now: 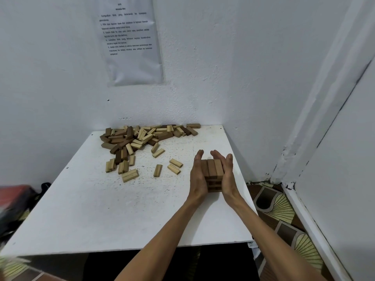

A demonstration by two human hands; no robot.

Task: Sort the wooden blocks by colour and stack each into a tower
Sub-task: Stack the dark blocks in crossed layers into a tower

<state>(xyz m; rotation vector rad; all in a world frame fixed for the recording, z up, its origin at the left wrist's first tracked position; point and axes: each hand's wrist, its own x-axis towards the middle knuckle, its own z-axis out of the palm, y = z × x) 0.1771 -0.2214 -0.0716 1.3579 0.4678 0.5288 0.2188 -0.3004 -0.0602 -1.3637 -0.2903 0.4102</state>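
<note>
Both flat-open, left hand and right hand pressed the dark-brown wooden block tower square. Next probably needed another dark block from the mixed block pile beyond it.

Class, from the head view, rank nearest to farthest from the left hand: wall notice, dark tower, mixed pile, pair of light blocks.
1. dark tower, against the left hand, on its right
2. pair of light blocks, just left
3. mixed pile, back left
4. wall notice, above
</note>
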